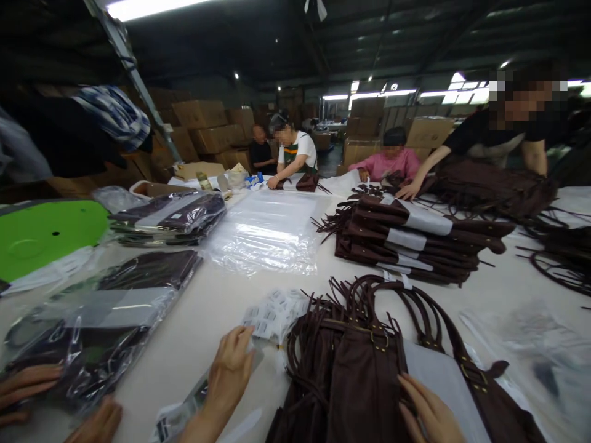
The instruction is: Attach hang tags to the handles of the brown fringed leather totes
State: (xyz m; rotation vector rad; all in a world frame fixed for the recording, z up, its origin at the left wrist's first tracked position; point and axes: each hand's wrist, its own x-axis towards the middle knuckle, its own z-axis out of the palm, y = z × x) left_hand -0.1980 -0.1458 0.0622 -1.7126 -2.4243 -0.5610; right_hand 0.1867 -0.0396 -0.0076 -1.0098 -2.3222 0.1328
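Observation:
My left hand [228,366] is over the table beside a loose pile of small white printed packets [272,314]. Its fingers are bent and pressed together, their tips hidden, so what they hold cannot be made out. My right hand [429,406] lies with fingers stretched out on a dark brown handbag [364,375]. This bag has long handles, fringe cords and brass-coloured buckles, and a light grey sheet [441,375] lies against it. Under my left forearm is a strip of clear film with printed pieces [178,415].
Another person's hands [60,400] touch a plastic-wrapped bag [120,307] at left. Wrapped bags [170,215], clear plastic sleeves [268,227] and stacked brown bags [410,240] lie farther back. A co-worker [494,135] leans over bags at right; others work behind. Crumpled plastic [535,351] lies right.

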